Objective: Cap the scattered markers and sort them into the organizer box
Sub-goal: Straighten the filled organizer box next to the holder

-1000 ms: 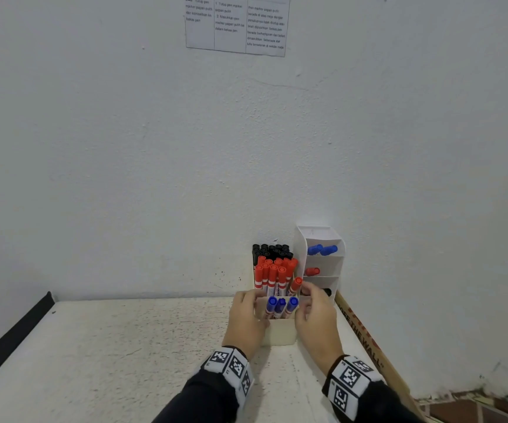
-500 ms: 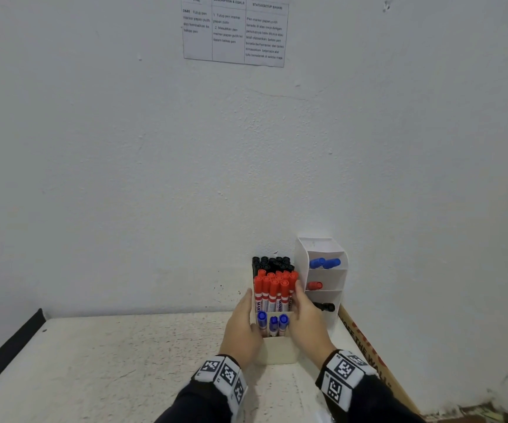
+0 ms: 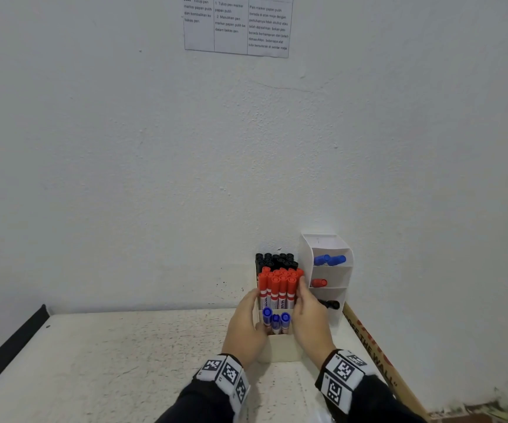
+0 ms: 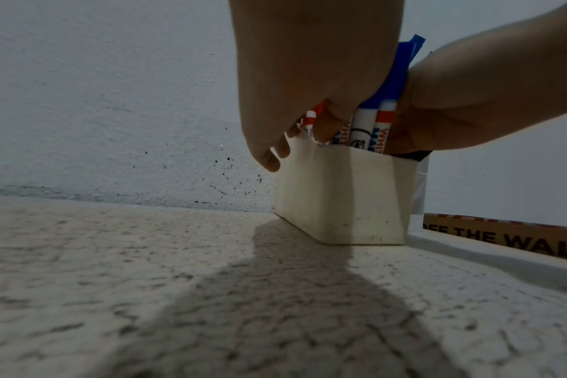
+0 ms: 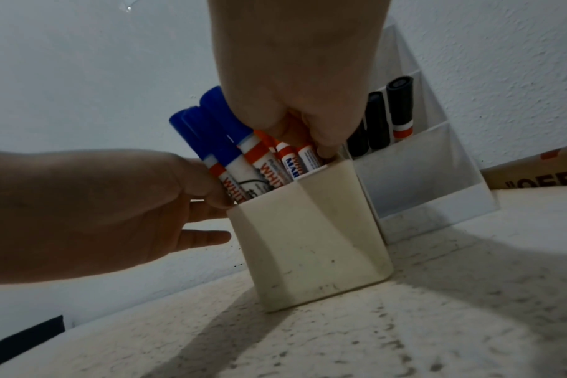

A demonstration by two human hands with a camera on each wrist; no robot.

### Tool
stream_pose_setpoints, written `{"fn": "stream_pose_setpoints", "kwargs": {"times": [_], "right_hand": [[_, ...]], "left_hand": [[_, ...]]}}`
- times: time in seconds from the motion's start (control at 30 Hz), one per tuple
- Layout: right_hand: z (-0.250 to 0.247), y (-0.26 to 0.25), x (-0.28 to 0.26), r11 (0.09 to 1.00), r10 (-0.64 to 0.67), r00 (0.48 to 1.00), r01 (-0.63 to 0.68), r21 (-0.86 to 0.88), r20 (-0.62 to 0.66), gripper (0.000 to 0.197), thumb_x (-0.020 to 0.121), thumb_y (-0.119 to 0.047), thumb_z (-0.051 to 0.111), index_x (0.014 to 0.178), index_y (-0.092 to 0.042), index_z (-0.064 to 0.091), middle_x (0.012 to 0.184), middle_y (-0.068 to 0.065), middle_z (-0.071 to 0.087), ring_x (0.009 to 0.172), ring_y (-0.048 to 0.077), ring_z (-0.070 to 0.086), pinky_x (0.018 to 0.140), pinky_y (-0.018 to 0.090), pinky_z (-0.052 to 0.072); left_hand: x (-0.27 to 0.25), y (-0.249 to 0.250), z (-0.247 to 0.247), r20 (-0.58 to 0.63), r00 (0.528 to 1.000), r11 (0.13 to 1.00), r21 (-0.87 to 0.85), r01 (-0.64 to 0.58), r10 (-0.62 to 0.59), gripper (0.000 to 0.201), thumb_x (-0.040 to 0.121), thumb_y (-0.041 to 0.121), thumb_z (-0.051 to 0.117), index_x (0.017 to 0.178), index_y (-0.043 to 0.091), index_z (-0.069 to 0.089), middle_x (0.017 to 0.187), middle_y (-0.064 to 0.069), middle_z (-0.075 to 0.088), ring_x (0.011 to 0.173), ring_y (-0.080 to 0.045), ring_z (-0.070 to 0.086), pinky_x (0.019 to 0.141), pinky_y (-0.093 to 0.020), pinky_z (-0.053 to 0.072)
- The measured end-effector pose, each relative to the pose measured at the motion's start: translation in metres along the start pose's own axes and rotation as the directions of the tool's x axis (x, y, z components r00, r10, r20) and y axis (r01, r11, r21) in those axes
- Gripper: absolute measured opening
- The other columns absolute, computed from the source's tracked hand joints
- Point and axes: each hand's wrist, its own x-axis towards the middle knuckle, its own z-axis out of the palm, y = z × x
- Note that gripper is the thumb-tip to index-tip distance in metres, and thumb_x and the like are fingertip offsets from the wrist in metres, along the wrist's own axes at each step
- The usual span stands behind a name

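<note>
Head view: both hands flank the box [image 3: 280, 349] on the table [image 3: 109, 361], left hand [image 3: 245, 326] and right hand [image 3: 309, 319] with fingers straight against the markers [image 3: 277, 288] (red, blue, black, all capped). Left wrist view: fingers touch the markers. Right wrist view: fingertips [image 5: 326, 151] press the barrels.

cream organizer box [image 3: 280, 349], blue-capped markers [image 3: 276, 320], red-capped markers [image 3: 278, 285], black-capped markers [image 3: 274, 260]
</note>
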Motion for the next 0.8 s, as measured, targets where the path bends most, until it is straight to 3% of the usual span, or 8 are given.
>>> {"fn": "stream_pose_setpoints", "kwargs": {"times": [0.1,0.17,0.3,0.5,0.67,0.8], "right_hand": [[-0.001,-0.001,0.001,1.000,0.013,0.999,-0.014,0.023,0.033,0.052,0.098,-0.008,0.033,0.147,-0.016,0.016,0.123,0.007,0.056,0.094,0.002,0.049,0.076,0.002,0.038],[-0.001,-0.002,0.001,0.998,0.033,0.996,-0.037,0.050,0.084,0.056,0.098,-0.007,0.032,0.148,-0.019,0.009,0.123,0.005,0.053,0.095,0.002,0.048,0.075,0.000,0.038],[-0.001,0.003,0.002,0.992,0.042,0.996,-0.052,0.116,0.083,0.057,0.097,-0.002,0.034,0.148,-0.020,0.014,0.131,0.001,0.050,0.109,0.003,0.049,0.091,0.013,0.041],[0.003,0.010,0.007,0.984,0.066,0.995,-0.078,0.163,0.079,0.059,0.095,0.002,0.037,0.147,-0.020,0.020,0.126,-0.005,0.050,0.102,0.002,0.052,0.091,0.016,0.043],[0.002,0.013,0.010,0.982,0.070,0.991,-0.088,0.165,0.113,0.061,0.094,0.004,0.039,0.146,-0.021,0.021,0.126,-0.001,0.050,0.097,-0.002,0.053,0.075,0.002,0.044],[0.001,0.011,0.010,0.983,0.072,0.993,-0.087,0.164,0.096,0.059,0.094,0.002,0.038,0.146,-0.019,0.021,0.131,0.004,0.051,0.105,0.002,0.050,0.092,0.017,0.043]], "left_hand": [[0.000,-0.003,0.000,0.030,0.999,0.999,-0.019,-0.028,0.028,0.067,0.083,-0.017,0.044,0.138,0.020,0.038,0.130,0.013,0.042,0.121,0.002,0.039,0.083,0.008,0.032],[-0.001,-0.004,0.000,0.026,0.999,0.999,-0.032,-0.021,0.022,0.067,0.082,-0.017,0.044,0.137,0.021,0.040,0.128,0.012,0.047,0.118,0.003,0.041,0.083,0.006,0.035],[0.000,-0.006,0.001,-0.020,0.998,0.998,0.013,-0.063,0.063,0.066,0.080,-0.018,0.046,0.135,0.017,0.042,0.129,0.009,0.046,0.115,0.008,0.040,0.086,0.008,0.031],[0.000,-0.009,0.003,0.019,0.999,0.999,-0.016,-0.032,0.032,0.065,0.082,-0.016,0.046,0.137,0.019,0.038,0.133,0.009,0.045,0.121,0.000,0.041,0.077,0.011,0.030],[0.000,-0.012,0.002,0.034,0.999,0.999,-0.024,-0.037,0.038,0.066,0.082,-0.015,0.046,0.139,0.018,0.037,0.134,0.008,0.048,0.121,0.003,0.042,0.078,0.011,0.030],[-0.001,-0.012,0.003,0.010,0.999,0.999,-0.013,-0.048,0.048,0.063,0.082,-0.012,0.050,0.135,0.021,0.040,0.130,0.010,0.048,0.118,0.008,0.043,0.084,0.007,0.032]]}}
